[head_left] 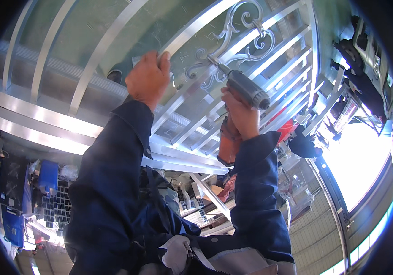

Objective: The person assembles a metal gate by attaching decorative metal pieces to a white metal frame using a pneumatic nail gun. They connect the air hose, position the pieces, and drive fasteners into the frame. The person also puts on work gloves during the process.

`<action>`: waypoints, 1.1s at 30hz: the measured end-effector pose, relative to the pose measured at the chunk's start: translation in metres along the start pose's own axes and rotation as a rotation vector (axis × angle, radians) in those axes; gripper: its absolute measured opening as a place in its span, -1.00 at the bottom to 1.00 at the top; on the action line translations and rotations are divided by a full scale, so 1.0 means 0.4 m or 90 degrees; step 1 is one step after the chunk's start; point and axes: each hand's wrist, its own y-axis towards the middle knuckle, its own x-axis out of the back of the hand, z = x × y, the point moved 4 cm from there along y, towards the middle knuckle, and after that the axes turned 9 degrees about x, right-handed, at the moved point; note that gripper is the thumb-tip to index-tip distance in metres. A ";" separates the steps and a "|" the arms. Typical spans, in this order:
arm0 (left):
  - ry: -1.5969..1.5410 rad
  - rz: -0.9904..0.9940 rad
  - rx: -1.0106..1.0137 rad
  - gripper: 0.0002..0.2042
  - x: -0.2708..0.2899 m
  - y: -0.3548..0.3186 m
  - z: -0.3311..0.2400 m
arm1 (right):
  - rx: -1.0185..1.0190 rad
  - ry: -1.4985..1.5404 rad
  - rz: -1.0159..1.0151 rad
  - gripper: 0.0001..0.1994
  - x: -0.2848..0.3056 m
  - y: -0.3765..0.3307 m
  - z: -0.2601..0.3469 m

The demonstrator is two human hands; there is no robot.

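My right hand is wrapped round the grip of an orange and grey cordless drill. The drill's nose points up and left, and its tip meets a silver scroll-shaped ornament set among the bars; whether it presses in cannot be made out. My left hand is closed on a flat silver metal bar, thumb on the near end of its lit face. Both belong to a large silver metal railing panel with several parallel bars.
Small metal scraps lie on the green floor beneath the bars. At lower left stand blue bins beside a dark grid rack. Another person in dark clothing is at the right, near a bright doorway.
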 end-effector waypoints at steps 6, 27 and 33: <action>-0.032 0.020 0.006 -0.65 0.004 0.000 -0.007 | -0.003 0.017 -0.005 -0.73 0.013 0.014 -0.009; 0.009 0.049 0.017 -0.64 0.007 0.005 -0.014 | 0.002 0.062 0.054 -0.76 0.033 0.053 0.002; 0.000 0.081 0.045 -0.61 0.007 0.003 -0.010 | -0.047 0.072 0.073 -0.76 0.021 0.042 0.000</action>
